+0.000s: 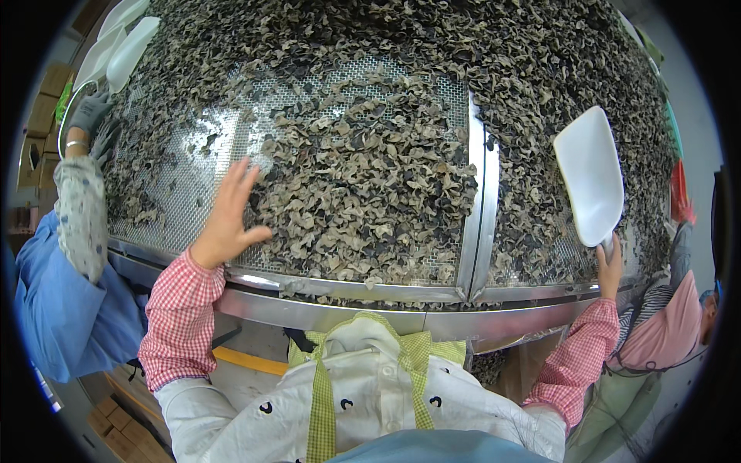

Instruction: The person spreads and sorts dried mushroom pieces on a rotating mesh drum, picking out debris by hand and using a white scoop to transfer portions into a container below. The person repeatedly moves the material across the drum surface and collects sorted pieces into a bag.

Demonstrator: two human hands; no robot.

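Dried black fungus pieces [359, 202] lie loosely heaped on a metal mesh tray [173, 214] in front of me. My left hand [228, 217] is at the left edge of the heap, fingers spread and holding nothing; whether it touches the pieces, I cannot tell. In my right hand [609, 269] is the handle of a white plastic scoop [593, 173]. Its blade points away from me over the fungus on the right, and no fungus shows in it. A metal frame bar [477, 214] runs between the two hands.
At the left, a co-worker's gloved hand [90, 113] is beside several white scoops [124, 55]. Another person's red-gloved hand [685, 211] is at the far right, near a red scoop [678, 182]. A metal table edge [347, 309] runs before me. Cardboard boxes [124, 431] are stacked lower left.
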